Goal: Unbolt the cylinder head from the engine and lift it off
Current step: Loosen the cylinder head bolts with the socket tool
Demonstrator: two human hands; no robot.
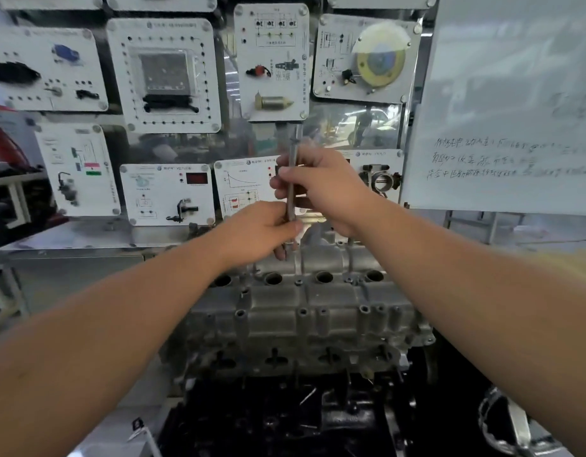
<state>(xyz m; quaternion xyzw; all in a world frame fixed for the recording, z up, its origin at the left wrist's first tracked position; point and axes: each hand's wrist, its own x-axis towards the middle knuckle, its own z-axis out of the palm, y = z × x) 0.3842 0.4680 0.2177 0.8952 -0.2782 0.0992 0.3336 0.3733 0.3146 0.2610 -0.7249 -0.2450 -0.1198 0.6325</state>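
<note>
While both bare forearms reach forward over the engine, the right hand (321, 189) curls its fingers round the upper part of a long, thin grey metal rod (290, 192), which stands nearly upright. The left hand (262, 232) pinches the same rod lower down, its fingers wrapped close round the shaft just above the metal beneath. Whether the rod is a wrench extension or a drawn bolt cannot be told, as its top end is blurred and its foot is hidden behind the left fingers.

Below the hands sits the grey cast-aluminium cylinder head (301, 311), lying on the dark engine block (285, 420) under it. Along the head's upper face runs a row of four round wells (324, 277); these look dark inside, and what they hold cannot be seen. The rod's lower end meets the head at its far edge, behind and between the two left wells.

Behind the engine stands a display board of white training panels (166, 74) carrying mounted car parts, among them a brass-coloured cylinder (273, 102) and a grey throttle body (380, 179). To the right hangs a whiteboard (509, 103) with handwriting on it.
</note>
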